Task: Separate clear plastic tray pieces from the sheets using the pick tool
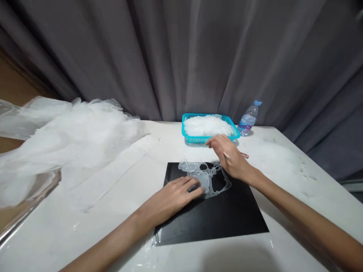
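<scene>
A clear, thin plastic sheet with cut-out shapes (208, 183) lies on the black mat (210, 221). My left hand (181, 190) rests on the sheet's left part, fingers spread and lightly bent, hiding some of it. Above the sheet's upper right, my right hand (225, 155) is raised with its fingers curled. A slim pale stick-like tool (227, 156) pokes out of that hand; most of it is hidden, so its kind is unclear. Just behind the right wrist shows a small reddish end (244, 155), and I cannot tell whether it belongs to the tool.
A turquoise basket (195, 140) heaped with white translucent pieces (207, 125) stands at the back. Right of it is a water bottle (249, 119). A large pile of filmy plastic sheets (76, 132) covers the white table's (127, 196) left side. Grey curtain (181, 56) hangs behind.
</scene>
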Available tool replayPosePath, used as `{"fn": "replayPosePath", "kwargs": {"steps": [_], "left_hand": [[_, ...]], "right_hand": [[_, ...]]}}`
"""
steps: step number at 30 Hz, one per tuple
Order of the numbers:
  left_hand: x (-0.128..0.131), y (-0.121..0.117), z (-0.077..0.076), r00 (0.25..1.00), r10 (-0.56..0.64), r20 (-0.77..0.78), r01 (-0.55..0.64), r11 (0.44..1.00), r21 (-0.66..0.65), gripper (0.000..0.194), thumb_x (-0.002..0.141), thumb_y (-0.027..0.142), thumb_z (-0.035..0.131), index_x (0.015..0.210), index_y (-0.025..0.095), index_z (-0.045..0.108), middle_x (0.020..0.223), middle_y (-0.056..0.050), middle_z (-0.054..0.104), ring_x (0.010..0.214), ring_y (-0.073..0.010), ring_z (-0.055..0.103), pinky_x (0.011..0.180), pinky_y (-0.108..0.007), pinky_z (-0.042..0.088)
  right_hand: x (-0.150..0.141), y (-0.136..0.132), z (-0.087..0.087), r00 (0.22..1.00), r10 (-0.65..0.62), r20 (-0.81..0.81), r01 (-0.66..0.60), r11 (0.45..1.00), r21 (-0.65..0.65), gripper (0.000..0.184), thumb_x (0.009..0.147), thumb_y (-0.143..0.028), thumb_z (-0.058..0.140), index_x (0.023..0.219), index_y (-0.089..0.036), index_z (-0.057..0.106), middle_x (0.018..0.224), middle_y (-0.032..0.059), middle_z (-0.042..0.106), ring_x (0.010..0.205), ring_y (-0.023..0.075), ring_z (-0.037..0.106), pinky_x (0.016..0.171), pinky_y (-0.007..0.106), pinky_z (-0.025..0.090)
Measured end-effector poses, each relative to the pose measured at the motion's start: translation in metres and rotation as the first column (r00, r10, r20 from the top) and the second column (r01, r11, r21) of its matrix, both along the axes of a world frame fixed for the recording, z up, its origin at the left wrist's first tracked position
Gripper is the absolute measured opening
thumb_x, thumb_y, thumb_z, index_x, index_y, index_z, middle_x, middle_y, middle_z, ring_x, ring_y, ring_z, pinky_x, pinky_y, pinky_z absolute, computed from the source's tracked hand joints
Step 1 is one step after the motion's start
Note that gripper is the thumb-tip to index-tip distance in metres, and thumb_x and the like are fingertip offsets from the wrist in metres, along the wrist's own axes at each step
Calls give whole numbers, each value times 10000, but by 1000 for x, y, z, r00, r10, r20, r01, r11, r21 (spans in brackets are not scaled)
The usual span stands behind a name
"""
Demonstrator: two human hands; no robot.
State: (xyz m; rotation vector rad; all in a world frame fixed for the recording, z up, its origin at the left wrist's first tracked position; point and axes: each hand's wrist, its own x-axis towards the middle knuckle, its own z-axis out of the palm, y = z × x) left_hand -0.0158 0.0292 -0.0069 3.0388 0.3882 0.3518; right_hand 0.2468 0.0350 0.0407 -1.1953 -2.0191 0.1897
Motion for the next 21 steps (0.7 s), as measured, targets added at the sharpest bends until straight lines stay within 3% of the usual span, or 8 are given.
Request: {"fn": "replayPosePath", "kwargs": {"steps": [2, 5, 9, 12, 16, 21], "left_hand": [[-6, -4, -1, 1000, -16, 15, 16, 1000, -20, 375, 1055, 67, 456, 1365, 195, 624, 1469, -175, 641, 1304, -319, 666, 1057, -459, 570], [-12, -10, 0, 999, -25, 43, 29, 993, -112, 362, 1066, 152, 510, 1392, 200, 659, 1557, -163, 589, 1391, -334, 616, 1130, -486, 539], [-16, -11, 3, 999, 41, 33, -31, 963, -269, 378, 1093, 250, 510, 1436, 266, 666, 1617, -88, 539, 1462, -285, 553, 1193, -475, 497], [-19, -6, 6, 997, 79, -21, -81, 922, -377, 399, 1113, 290, 485, 1480, 351, 628, 1667, -25, 475, 1511, -263, 493, 1225, -484, 463], [-23, 1, 8, 997, 67, -47, -81, 873, -481, 415, 1085, 375, 565, 1498, 389, 607, 1665, -13, 477, 1547, -296, 438, 1261, -520, 408], [-21, 4, 8, 997, 72, -24, -74, 850, -522, 416, 1054, 386, 628, 1470, 382, 638, 1649, -23, 501, 1547, -303, 438, 1274, -528, 384]], "right_hand": [[7, -36, -12, 990, 108, -95, -125, 973, -196, 541, 1134, -559, 215, 1165, -203, 621, 1050, 96, 676, 950, 223, 644, 876, 368, 507], [16, -68, -24, 951, 171, -259, -270, 868, -417, 580, 1118, -607, 219, 1166, -222, 650, 1001, 61, 668, 813, 171, 658, 751, 309, 538], [15, -75, -34, 951, 163, -261, -264, 869, -418, 315, 1104, -442, 507, 977, -219, 689, 978, 40, 691, 904, 169, 676, 854, 303, 523], [9, -71, -37, 942, 195, -274, -304, 841, -448, 118, 1043, -320, 647, 1013, -228, 715, 1044, 32, 711, 966, 164, 683, 870, 279, 537], [5, -66, -35, 915, 290, -282, -397, 774, -493, 104, 1048, -265, 625, 1055, -224, 720, 1052, 24, 710, 942, 143, 686, 868, 260, 563], [0, -59, -36, 920, 316, -234, -391, 795, -464, 58, 1031, -237, 643, 1036, -222, 699, 1028, 17, 731, 928, 154, 695, 890, 296, 560]]}}
